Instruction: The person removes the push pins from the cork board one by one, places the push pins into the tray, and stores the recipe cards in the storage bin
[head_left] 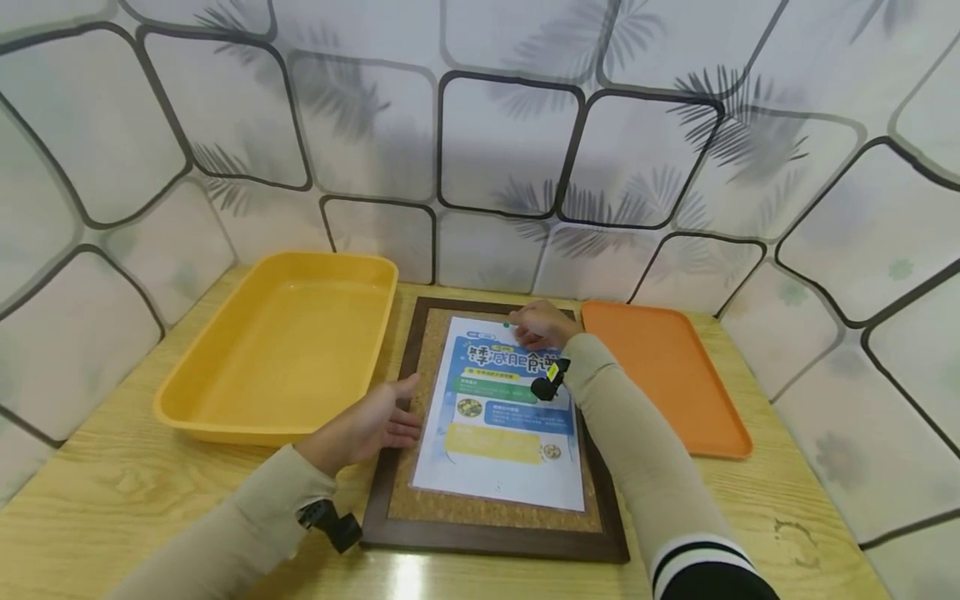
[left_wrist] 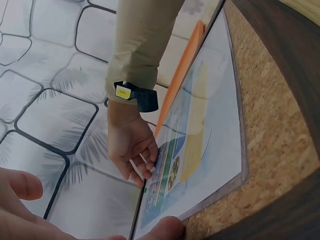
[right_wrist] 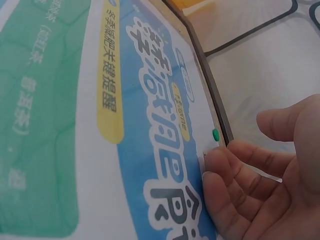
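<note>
A printed sheet (head_left: 510, 479) with blue, green and yellow panels and Chinese lettering lies on a cork board (head_left: 408, 504) framed in dark wood. At the sheet's top edge sits a green pushpin (right_wrist: 216, 135). My right hand (head_left: 542, 323) is beside that pin; its bent fingertips rest on the top of the sheet, and the thumb stands apart, with nothing seen between. My left hand (head_left: 382, 421) lies at the left side of the board, fingers loosely extended to the sheet's left edge. In the left wrist view its thumb (left_wrist: 25, 185) is spread away from the fingers.
To the left on the wooden table (head_left: 97, 517) stands a deep yellow tray (head_left: 277, 433). A flat orange tray (head_left: 675, 375) lies right of the board, partly behind my right arm. A patterned pale wall covering (head_left: 495, 142) closes off the back and sides.
</note>
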